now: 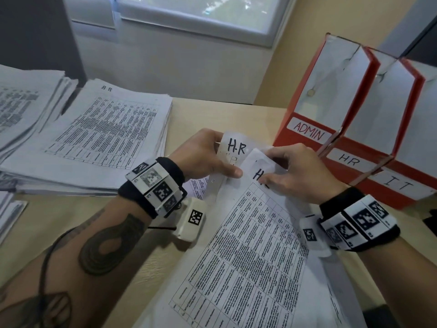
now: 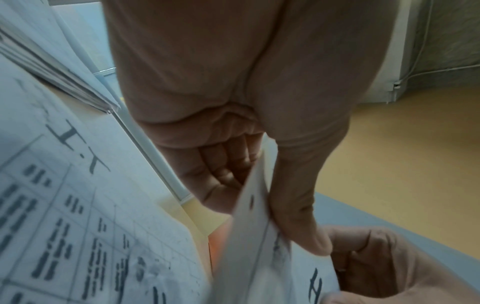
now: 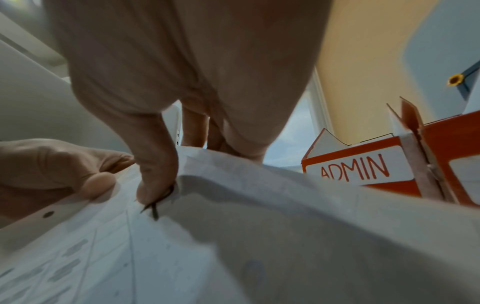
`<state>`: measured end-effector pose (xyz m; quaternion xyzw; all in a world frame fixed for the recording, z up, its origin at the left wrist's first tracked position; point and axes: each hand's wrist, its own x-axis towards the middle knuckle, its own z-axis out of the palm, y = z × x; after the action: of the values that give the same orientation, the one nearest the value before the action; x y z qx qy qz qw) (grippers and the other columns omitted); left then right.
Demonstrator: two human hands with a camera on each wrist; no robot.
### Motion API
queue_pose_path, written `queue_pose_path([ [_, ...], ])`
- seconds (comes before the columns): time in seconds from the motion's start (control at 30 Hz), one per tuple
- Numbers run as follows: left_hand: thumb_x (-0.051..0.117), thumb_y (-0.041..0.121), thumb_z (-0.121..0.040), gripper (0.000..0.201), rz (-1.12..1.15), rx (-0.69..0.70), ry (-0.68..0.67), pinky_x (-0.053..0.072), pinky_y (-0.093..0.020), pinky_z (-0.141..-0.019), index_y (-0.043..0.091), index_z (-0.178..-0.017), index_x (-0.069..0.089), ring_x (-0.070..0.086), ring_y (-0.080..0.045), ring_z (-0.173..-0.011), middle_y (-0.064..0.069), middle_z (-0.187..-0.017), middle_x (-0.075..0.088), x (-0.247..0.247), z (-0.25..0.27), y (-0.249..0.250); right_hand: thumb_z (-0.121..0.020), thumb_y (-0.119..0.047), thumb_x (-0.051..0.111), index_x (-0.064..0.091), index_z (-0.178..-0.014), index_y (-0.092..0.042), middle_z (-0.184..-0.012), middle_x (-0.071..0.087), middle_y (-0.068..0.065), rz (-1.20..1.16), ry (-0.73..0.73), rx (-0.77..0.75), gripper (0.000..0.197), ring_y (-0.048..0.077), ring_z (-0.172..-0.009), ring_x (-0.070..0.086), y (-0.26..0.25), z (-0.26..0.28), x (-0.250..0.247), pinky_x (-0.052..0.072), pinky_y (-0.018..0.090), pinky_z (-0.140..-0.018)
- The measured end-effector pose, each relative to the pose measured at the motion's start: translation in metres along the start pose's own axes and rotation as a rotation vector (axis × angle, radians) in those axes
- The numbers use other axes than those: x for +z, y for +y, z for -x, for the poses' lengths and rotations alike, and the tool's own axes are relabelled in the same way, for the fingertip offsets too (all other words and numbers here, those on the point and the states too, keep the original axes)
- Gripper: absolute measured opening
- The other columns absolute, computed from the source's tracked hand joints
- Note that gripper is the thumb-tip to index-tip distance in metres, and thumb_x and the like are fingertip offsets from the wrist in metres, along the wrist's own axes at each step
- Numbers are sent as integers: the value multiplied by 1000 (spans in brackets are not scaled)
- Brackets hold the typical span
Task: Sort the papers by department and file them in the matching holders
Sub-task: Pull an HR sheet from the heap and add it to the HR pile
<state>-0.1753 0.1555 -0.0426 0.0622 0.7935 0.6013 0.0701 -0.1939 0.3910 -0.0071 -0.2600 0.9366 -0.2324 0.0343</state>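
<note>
Holding: both hands grip papers above the desk (image 1: 248,114), in front of the holders.
Left hand (image 1: 208,155): thumb on top and fingers curled beneath, pinching the far end of a sheet marked "H.R" (image 1: 236,147); the left wrist view shows the thumb pressed along the paper's edge, with the fingers folded behind it.
Right hand (image 1: 298,171): fingers curled over the top edge of a second HR sheet (image 1: 255,252), thumb pressing beside its handwritten heading, which the hand partly covers; the right wrist view shows the thumb tip on the paper at the ink mark.
Sheets: the two overlap; the second one lies over the near part of the first and runs toward the viewer, its printed table face up. The two hands are close together, the thumbs nearly meeting at the overlap.
Other sheet: the left wrist view shows a page headed "I.T" (image 2: 78,148) to the left of the left hand.
Holders: three red ones stand side by side at the right, just beyond the right hand: ADMIN (image 1: 309,131), HR (image 1: 350,159), IT (image 1: 399,185). The HR holder is the nearest to the right hand's knuckles.
Stack (image 1: 101,138): a thick pile with an HR page on top lies left of the left hand, and another pile (image 1: 23,107) sits farther left.
</note>
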Motion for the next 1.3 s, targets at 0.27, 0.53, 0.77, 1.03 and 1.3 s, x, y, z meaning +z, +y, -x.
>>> queue_pose_path([
  [0.27,81,-1,-84,35,130,-12,20,62,-43,-88,9,-117,74,78,-25,-97,-7,-104,80,-10,0,-6,-80,-19,89,82,-107,-19,-98,76,-12,-29,170,-106,28,13,-88,72,14,7,2,62,40,-80],
  [0.53,72,-3,-92,38,153,-8,103,63,-40,-69,11,-125,60,76,-22,-85,-6,-97,81,-7,2,-1,-79,-1,87,80,-82,-12,-92,76,-8,-89,211,-238,14,9,-85,73,9,14,0,59,18,-76],
  [0.77,71,8,-94,28,-88,233,110,64,-43,-80,26,-116,72,73,-14,-92,7,-106,76,-6,5,9,-79,4,84,77,-81,-16,-79,73,-11,-63,199,-200,21,7,-76,68,11,18,0,53,14,-66],
  [1.03,68,37,-100,47,-408,204,-86,33,-20,-53,30,-54,60,40,0,-46,10,-46,55,-1,7,13,-83,-5,83,75,-82,-14,-87,73,-6,-78,367,-247,12,13,-80,69,7,8,-5,60,39,-71],
  [1.3,88,38,-80,56,-259,112,143,23,-20,-46,16,-41,55,26,-8,-43,11,-42,32,-7,5,14,-81,-12,90,74,-79,-13,-90,72,0,-43,459,-243,16,21,-79,67,23,7,-3,57,45,-66],
])
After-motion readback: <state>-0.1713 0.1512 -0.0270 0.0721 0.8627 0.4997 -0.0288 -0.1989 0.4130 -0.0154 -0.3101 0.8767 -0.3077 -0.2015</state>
